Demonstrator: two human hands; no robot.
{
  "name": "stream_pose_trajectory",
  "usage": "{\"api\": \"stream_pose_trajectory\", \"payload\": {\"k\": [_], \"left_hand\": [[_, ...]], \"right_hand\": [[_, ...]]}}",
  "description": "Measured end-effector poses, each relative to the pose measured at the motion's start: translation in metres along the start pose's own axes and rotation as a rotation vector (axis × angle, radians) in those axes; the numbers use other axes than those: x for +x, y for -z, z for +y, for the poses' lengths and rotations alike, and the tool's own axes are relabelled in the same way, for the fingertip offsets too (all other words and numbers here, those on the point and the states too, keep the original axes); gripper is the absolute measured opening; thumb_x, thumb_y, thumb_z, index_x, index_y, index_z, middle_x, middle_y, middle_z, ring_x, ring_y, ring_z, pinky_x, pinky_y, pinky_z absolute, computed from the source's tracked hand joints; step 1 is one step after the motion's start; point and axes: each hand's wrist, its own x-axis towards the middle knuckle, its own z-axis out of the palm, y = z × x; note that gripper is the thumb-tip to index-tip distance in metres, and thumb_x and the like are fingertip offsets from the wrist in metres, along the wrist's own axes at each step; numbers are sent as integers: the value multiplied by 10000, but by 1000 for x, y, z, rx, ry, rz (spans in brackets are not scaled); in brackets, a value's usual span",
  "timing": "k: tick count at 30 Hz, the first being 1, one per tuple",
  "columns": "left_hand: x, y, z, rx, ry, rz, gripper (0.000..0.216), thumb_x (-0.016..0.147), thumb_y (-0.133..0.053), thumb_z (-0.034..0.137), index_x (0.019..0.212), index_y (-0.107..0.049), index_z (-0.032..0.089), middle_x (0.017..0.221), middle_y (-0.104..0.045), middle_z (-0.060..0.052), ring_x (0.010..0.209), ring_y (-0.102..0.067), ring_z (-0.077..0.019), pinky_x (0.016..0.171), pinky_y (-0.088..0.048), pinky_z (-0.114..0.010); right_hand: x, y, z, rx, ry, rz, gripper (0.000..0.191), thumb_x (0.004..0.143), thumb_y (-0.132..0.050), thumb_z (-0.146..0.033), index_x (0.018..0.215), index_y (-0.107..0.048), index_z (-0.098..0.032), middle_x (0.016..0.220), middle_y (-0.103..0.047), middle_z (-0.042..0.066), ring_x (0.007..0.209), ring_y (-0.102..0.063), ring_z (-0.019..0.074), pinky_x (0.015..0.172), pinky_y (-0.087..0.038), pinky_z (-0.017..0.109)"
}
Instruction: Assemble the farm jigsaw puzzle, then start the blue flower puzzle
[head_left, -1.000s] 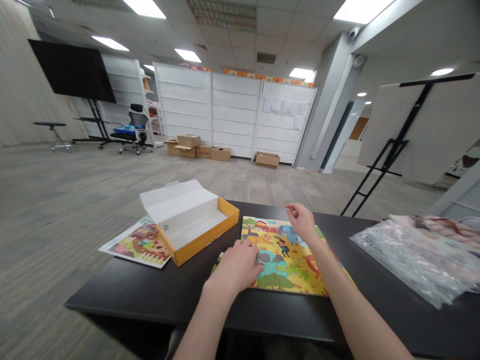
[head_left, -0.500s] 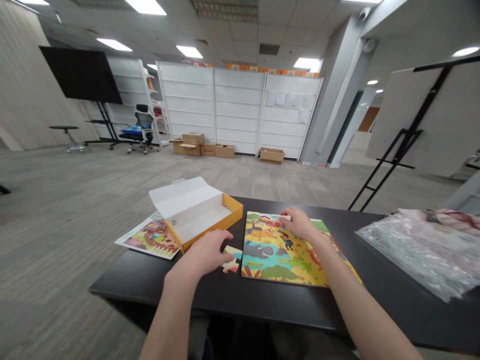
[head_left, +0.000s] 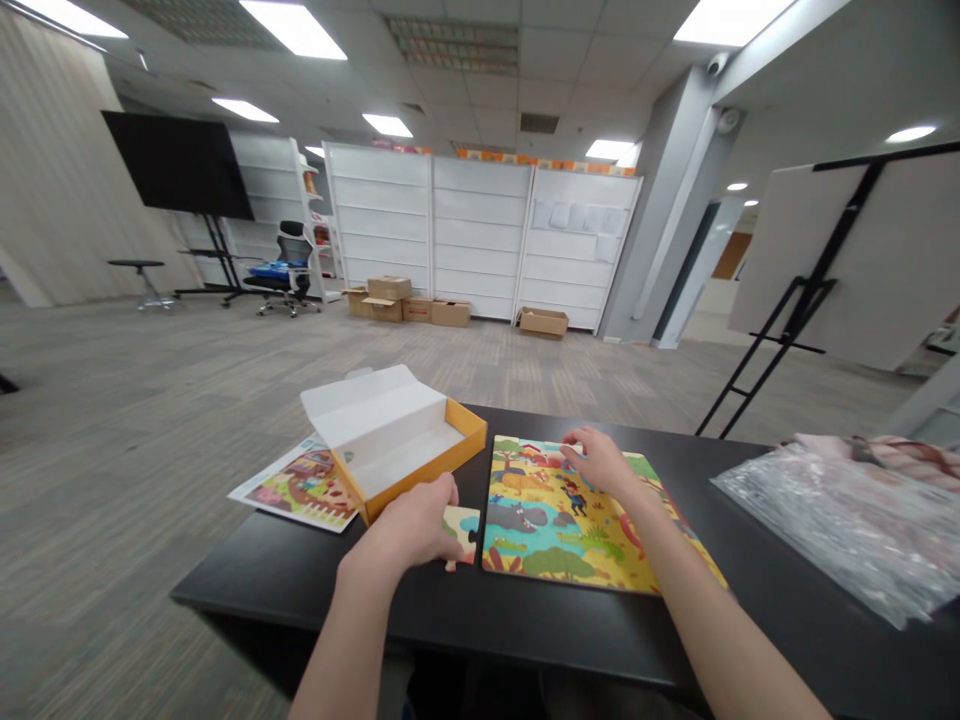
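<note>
A colourful jigsaw puzzle [head_left: 570,520] lies flat on the black table [head_left: 525,620]. My right hand [head_left: 604,462] rests on its far part, fingers bent against the surface. My left hand [head_left: 409,528] lies to the left of the puzzle, fingers on a loose puzzle piece [head_left: 463,522] that sits on the table next to the puzzle's left edge. An open yellow box [head_left: 397,450] with a white inside and raised lid stands just beyond my left hand.
A printed picture sheet [head_left: 300,487] lies under the box at the table's left edge. A crinkled plastic bag [head_left: 847,520] with cloth behind it covers the right side. An easel [head_left: 795,300], cardboard boxes [head_left: 420,305] and an office chair [head_left: 289,265] stand on the floor beyond.
My left hand has drawn a loose piece off the puzzle and out to the left onto the bare table. My right hand settled lower on the puzzle's far part.
</note>
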Motion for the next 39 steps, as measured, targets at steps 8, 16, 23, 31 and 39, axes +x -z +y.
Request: {"api": "stream_pose_trajectory", "payload": {"k": [8, 16, 23, 31, 39], "left_hand": [[11, -1, -8, -386, -257, 316, 201, 853, -516, 165, 1020, -620, 210, 862, -693, -16, 766, -658, -167, 692, -460, -261], [23, -17, 27, -542, -366, 399, 155, 864, -568, 163, 984, -650, 217, 832, -721, -13, 788, -697, -167, 718, -510, -252], [30, -26, 29, -335, -137, 352, 273, 876, -611, 178, 1147, -618, 216, 905, -758, -49, 863, -721, -206, 763, -519, -281], [29, -32, 35, -67, 25, 206, 244, 894, -604, 370, 1044, -691, 199, 1065, -749, -138, 980, -711, -285, 814, -517, -355], [30, -33, 39, -49, 68, 223, 241, 901, -576, 372, 983, -720, 197, 1058, -752, -147, 996, -709, -310, 833, -525, -377]], "right_hand": [[0, 9, -28, 329, -32, 3, 203, 874, -608, -342, 942, -721, -188, 858, -730, 54, 678, -593, 166, 676, -455, 305], [-17, 14, -85, 1008, 151, -547, 520, 769, -787, -505, 1174, -653, -206, 859, -694, 15, 763, -658, 165, 699, -490, 292], [-4, 1, -61, 953, -37, -189, 492, 780, -748, -465, 1142, -560, -191, 663, -610, -56, 605, -578, 128, 603, -424, 264], [11, -22, -25, 850, -194, 0, 558, 724, -692, -519, 1159, -524, -212, 718, -670, -26, 641, -647, 170, 575, -476, 281], [12, -36, -20, 710, -137, 7, 366, 789, -651, -431, 1055, -577, -191, 767, -715, 14, 707, -691, 185, 685, -547, 321]]}}
